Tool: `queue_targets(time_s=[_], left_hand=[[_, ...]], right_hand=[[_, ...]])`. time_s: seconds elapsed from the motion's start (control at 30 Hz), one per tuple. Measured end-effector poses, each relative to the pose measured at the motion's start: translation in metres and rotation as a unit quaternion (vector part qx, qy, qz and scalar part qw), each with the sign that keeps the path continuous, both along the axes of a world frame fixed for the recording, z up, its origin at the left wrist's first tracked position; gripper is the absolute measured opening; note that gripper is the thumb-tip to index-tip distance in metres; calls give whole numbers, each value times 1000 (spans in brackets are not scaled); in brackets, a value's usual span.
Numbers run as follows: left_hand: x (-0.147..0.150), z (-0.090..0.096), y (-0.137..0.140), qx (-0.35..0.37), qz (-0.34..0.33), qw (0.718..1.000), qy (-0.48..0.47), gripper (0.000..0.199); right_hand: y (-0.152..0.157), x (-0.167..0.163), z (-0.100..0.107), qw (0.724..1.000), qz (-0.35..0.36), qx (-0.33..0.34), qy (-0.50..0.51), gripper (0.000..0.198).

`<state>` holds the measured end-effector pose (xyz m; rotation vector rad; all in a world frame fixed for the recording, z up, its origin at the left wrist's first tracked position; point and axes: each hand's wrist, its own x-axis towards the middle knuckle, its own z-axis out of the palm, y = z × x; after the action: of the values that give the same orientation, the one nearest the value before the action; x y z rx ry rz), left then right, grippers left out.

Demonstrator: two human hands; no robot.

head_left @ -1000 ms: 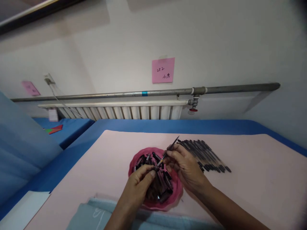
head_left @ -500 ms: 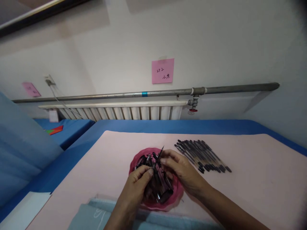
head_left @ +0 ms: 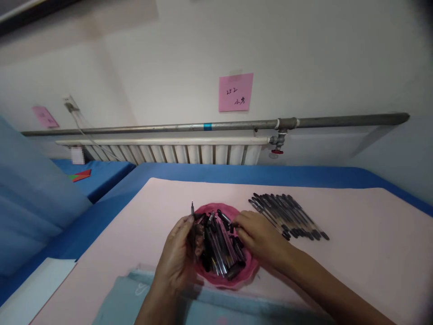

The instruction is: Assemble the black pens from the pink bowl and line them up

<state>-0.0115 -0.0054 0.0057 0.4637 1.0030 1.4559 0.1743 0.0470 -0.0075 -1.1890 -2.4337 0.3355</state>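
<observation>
My left hand (head_left: 177, 246) is closed around an uncapped pen (head_left: 192, 210), held upright with its metal tip pointing up at the left rim of a pink basket (head_left: 248, 275). Inside the basket lie several clear pen barrels (head_left: 218, 253) with dark parts, and black caps among them. My right hand (head_left: 259, 232) is over the basket's right side, fingertips pinched at a small black piece (head_left: 233, 227) that looks like a pen cap. Its fingers partly hide that piece. To the right, a row of capped black pens (head_left: 287, 216) lies side by side on the pink sheet.
A pink sheet (head_left: 135, 225) covers the blue table (head_left: 237, 172). Folded blue-grey cloth (head_left: 122, 298) lies at the front edge, white paper (head_left: 50, 280) at the left. Behind are a radiator (head_left: 203, 153), a metal pipe (head_left: 162, 129) and a red-handled valve (head_left: 277, 151).
My hands have moved apart. The left has carried the pen to the basket's left rim and turned it upright; the right has turned palm down over the basket's right side.
</observation>
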Motion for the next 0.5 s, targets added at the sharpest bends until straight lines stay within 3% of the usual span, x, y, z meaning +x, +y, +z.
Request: queue_targets(time_s=[0.1,0.23,0.5], left_hand=[[0,0,0,-2,-12,1000,0,34],[0,0,1,-2,-22,1000,2,33],[1,-1,0,-4,-29,999,12,33]], right_hand=[[-7,-5,-1,990,6,59,-127,20],[-12,-11,1,973,5,68,-220,20],[-9,-14,-2,976,12,50,-214,20]])
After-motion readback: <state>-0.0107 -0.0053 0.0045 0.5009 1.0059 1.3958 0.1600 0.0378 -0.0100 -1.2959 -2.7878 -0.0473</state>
